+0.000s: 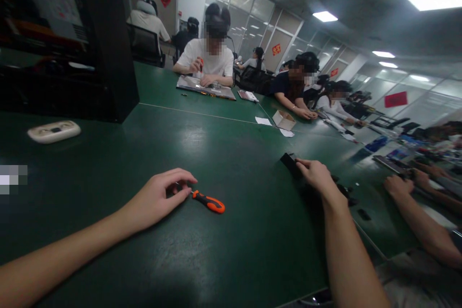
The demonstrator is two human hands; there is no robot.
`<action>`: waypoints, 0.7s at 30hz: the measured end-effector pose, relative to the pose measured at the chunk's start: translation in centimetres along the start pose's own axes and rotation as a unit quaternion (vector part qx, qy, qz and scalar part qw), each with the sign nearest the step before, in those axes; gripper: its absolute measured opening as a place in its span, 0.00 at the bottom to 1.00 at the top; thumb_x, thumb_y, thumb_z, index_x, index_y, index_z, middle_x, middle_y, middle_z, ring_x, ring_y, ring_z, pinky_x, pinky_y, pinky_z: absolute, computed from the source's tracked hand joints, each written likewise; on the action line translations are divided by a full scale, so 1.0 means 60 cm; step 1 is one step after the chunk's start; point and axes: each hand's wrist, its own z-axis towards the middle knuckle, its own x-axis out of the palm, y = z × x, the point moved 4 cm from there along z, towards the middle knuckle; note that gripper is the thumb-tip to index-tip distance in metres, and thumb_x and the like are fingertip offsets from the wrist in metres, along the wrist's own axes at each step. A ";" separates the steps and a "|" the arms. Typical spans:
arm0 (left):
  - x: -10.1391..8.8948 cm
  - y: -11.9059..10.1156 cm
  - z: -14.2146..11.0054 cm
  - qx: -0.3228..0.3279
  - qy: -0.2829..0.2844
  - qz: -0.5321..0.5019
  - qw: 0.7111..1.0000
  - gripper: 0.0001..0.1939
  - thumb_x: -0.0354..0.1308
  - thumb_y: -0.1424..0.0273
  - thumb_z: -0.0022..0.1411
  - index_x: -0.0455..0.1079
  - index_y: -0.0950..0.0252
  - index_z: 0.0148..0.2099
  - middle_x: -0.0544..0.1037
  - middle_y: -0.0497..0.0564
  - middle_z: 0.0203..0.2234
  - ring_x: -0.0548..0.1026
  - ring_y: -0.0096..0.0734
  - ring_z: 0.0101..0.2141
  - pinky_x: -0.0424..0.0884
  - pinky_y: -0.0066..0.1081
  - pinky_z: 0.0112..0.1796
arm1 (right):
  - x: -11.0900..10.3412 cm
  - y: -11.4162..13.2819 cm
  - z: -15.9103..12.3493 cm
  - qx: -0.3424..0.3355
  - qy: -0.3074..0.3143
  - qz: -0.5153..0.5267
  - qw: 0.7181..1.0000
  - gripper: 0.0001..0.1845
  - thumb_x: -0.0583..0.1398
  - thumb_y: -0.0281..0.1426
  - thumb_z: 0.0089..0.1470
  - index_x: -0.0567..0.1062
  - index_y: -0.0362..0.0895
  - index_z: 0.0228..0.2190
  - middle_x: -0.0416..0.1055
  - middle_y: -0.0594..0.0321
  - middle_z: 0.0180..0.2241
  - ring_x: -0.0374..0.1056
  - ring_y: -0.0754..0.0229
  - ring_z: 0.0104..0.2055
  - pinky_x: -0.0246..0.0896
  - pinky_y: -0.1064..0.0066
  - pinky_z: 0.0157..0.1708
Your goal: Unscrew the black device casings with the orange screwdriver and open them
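My left hand (160, 197) rests on the green table (231, 163), its fingers curled and pinched at the metal tip of an orange and black screwdriver (209, 202) that lies flat. What sits under the fingertips is too small to make out. My right hand (315, 175) reaches out to the right, fingers closed on the end of a small black rectangular object (290, 163) lying on the table. Small dark parts (352, 197) lie just right of that wrist.
A black cabinet (90, 38) stands at the back left with a white case (54, 131) before it. Several people work across the table over a laptop (205, 87) and a small box (284, 119). Another person's arms (422, 216) reach in at the right.
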 end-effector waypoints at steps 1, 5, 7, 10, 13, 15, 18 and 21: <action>0.000 0.000 0.000 0.001 -0.001 0.000 1.000 0.12 0.54 0.65 0.68 0.75 0.61 0.48 0.78 0.52 0.43 0.76 0.36 0.39 0.72 0.32 0.37 | 0.001 -0.001 -0.003 -0.010 0.003 -0.001 1.000 0.24 0.53 0.37 0.64 0.75 0.44 0.57 0.79 0.48 0.46 0.76 0.42 0.48 0.68 0.59 0.44; 0.001 -0.002 -0.001 0.012 0.010 -0.005 1.000 0.11 0.53 0.65 0.68 0.75 0.60 0.47 0.78 0.51 0.44 0.76 0.37 0.42 0.72 0.34 0.41 | -0.002 -0.008 -0.011 -0.058 0.016 0.003 0.998 0.25 0.53 0.36 0.65 0.73 0.45 0.59 0.78 0.50 0.50 0.75 0.44 0.50 0.67 0.58 0.47; 0.001 -0.003 -0.002 0.021 0.014 -0.006 1.000 0.11 0.53 0.65 0.68 0.75 0.60 0.46 0.78 0.51 0.45 0.76 0.37 0.43 0.72 0.35 0.42 | -0.005 -0.012 -0.010 -0.078 0.017 0.009 0.997 0.24 0.53 0.36 0.64 0.73 0.43 0.58 0.78 0.51 0.50 0.75 0.45 0.49 0.68 0.60 0.47; 0.001 -0.002 -0.001 0.027 0.012 -0.010 1.000 0.10 0.53 0.66 0.68 0.76 0.60 0.45 0.78 0.51 0.44 0.76 0.38 0.44 0.72 0.35 0.44 | -0.010 -0.017 -0.003 -0.098 0.010 0.023 0.995 0.24 0.57 0.38 0.62 0.75 0.41 0.54 0.78 0.50 0.50 0.75 0.48 0.48 0.68 0.63 0.47; 0.002 -0.002 0.000 0.028 0.012 -0.012 0.999 0.10 0.53 0.66 0.68 0.76 0.60 0.44 0.78 0.51 0.44 0.76 0.38 0.44 0.72 0.36 0.45 | -0.018 -0.023 0.003 -0.092 -0.010 0.030 0.995 0.27 0.60 0.42 0.58 0.75 0.37 0.53 0.79 0.48 0.47 0.76 0.48 0.46 0.69 0.62 0.45; 0.002 -0.002 0.000 0.031 0.011 -0.010 0.999 0.11 0.53 0.66 0.68 0.76 0.60 0.44 0.78 0.52 0.44 0.76 0.38 0.44 0.72 0.37 0.46 | -0.023 -0.025 0.003 -0.091 -0.016 0.031 0.995 0.27 0.60 0.44 0.57 0.77 0.37 0.51 0.80 0.48 0.44 0.76 0.47 0.44 0.69 0.62 0.44; 0.002 -0.002 -0.001 0.037 0.007 -0.008 0.999 0.11 0.53 0.66 0.68 0.77 0.60 0.43 0.78 0.52 0.44 0.76 0.39 0.45 0.72 0.38 0.47 | -0.029 -0.025 0.003 -0.105 -0.010 0.028 0.994 0.23 0.59 0.44 0.57 0.81 0.41 0.44 0.81 0.51 0.42 0.77 0.48 0.43 0.69 0.63 0.42; 0.002 -0.001 -0.001 0.040 0.005 -0.008 0.999 0.11 0.53 0.66 0.68 0.77 0.60 0.43 0.78 0.52 0.44 0.76 0.39 0.45 0.73 0.38 0.47 | -0.033 -0.026 0.005 -0.111 -0.007 0.021 0.994 0.20 0.60 0.43 0.55 0.83 0.42 0.40 0.81 0.52 0.40 0.77 0.47 0.42 0.67 0.63 0.40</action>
